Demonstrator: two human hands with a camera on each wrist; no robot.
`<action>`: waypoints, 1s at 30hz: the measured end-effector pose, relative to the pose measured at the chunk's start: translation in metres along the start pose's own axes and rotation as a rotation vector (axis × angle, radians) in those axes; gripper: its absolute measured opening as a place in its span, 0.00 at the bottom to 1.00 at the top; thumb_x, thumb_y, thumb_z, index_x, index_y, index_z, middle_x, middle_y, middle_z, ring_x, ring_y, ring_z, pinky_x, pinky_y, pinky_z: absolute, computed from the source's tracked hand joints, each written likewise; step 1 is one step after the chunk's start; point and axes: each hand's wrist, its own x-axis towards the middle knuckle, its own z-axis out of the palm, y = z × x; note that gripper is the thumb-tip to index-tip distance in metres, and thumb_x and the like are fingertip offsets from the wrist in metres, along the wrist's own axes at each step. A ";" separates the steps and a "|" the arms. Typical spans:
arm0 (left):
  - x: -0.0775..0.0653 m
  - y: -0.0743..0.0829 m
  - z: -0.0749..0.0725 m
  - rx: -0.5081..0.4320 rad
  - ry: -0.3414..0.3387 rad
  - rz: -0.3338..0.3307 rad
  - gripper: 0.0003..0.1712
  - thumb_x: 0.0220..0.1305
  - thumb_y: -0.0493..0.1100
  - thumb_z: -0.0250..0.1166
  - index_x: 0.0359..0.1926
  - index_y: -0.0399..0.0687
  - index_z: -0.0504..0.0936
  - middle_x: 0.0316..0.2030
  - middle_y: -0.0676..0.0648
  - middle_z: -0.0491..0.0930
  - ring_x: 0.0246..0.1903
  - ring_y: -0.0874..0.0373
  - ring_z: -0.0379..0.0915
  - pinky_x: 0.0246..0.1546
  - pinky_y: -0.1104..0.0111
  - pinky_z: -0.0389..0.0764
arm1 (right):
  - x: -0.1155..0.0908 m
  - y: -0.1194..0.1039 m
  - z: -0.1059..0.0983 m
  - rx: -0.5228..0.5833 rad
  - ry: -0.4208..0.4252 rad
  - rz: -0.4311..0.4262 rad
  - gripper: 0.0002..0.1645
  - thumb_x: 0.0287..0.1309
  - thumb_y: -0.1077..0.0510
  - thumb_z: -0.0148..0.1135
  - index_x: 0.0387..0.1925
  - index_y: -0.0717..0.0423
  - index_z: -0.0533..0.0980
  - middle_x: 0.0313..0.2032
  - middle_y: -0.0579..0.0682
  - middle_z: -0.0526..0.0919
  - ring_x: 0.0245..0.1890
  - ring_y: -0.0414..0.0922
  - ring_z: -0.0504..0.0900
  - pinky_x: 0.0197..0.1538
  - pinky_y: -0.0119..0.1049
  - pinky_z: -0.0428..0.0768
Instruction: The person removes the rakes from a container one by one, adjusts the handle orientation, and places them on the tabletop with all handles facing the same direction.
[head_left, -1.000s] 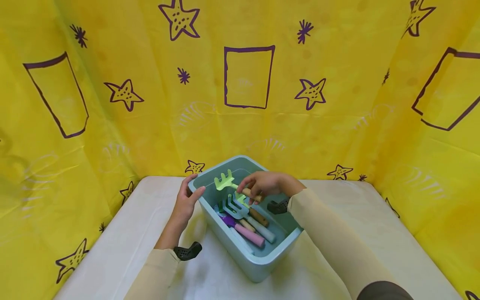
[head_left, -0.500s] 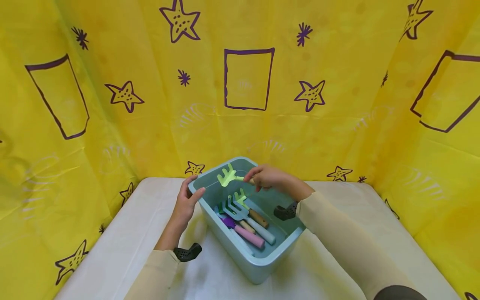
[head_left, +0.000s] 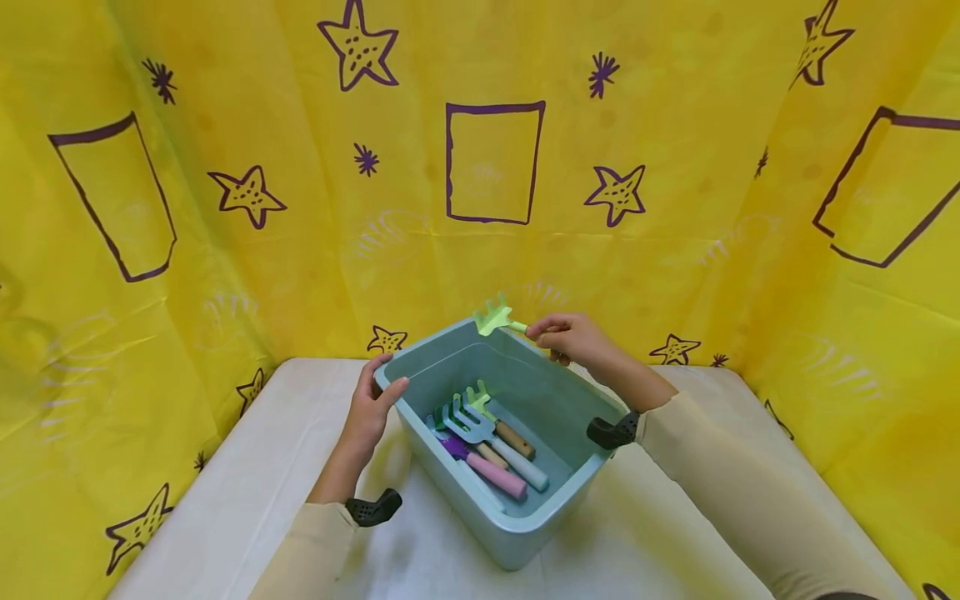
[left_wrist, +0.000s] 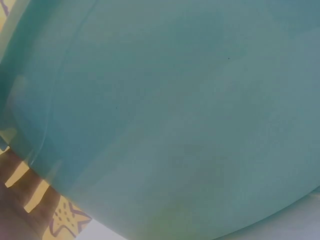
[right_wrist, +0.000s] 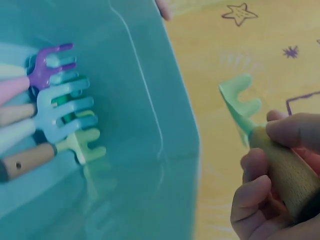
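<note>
My right hand [head_left: 573, 340] grips a light green hand rake [head_left: 492, 318] by its wooden handle [right_wrist: 282, 167], above the far right rim of a blue-green tub [head_left: 480, 492]. My left hand [head_left: 371, 407] holds the tub's left corner, thumb inside the rim and fingers outside. Within the tub lie a blue hand fork [head_left: 517, 458], a purple fork with a pink handle [head_left: 495, 473], and a second light green rake [head_left: 480, 396] with a brown handle. A dark green fork [head_left: 444, 414] is partly covered by the blue one.
The tub stands on a white-covered table [head_left: 255, 467]. Yellow cloth walls [head_left: 300, 250] with purple stars surround the table at the back and both sides.
My right hand has lifted the light green rake up and to the right, from inside the tub to above its far rim. My left hand keeps its hold on the corner.
</note>
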 end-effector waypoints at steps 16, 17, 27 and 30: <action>0.003 -0.013 0.002 0.019 0.036 0.009 0.34 0.70 0.49 0.59 0.71 0.60 0.55 0.69 0.45 0.58 0.67 0.45 0.55 0.66 0.47 0.57 | -0.035 0.038 -0.047 -0.024 0.245 0.142 0.14 0.66 0.60 0.56 0.49 0.65 0.77 0.42 0.56 0.80 0.37 0.52 0.77 0.37 0.37 0.79; 0.003 -0.013 0.002 0.019 0.033 0.012 0.34 0.70 0.49 0.59 0.72 0.59 0.54 0.69 0.45 0.58 0.67 0.45 0.55 0.66 0.47 0.57 | -0.038 0.043 -0.049 -0.026 0.255 0.149 0.14 0.66 0.60 0.56 0.49 0.65 0.77 0.42 0.56 0.81 0.36 0.52 0.77 0.37 0.38 0.79; 0.005 -0.014 0.002 0.009 0.028 0.021 0.34 0.70 0.48 0.58 0.72 0.56 0.54 0.69 0.42 0.58 0.67 0.44 0.54 0.67 0.46 0.56 | -0.062 0.092 -0.055 -0.060 0.341 0.239 0.15 0.67 0.59 0.56 0.50 0.65 0.76 0.41 0.55 0.81 0.35 0.50 0.77 0.39 0.41 0.79; 0.005 -0.013 0.002 0.012 0.032 0.019 0.34 0.70 0.48 0.58 0.72 0.56 0.55 0.69 0.42 0.58 0.67 0.44 0.55 0.66 0.46 0.57 | -0.066 0.106 -0.054 -0.070 0.361 0.263 0.16 0.67 0.60 0.56 0.51 0.65 0.76 0.41 0.55 0.81 0.36 0.51 0.78 0.39 0.41 0.79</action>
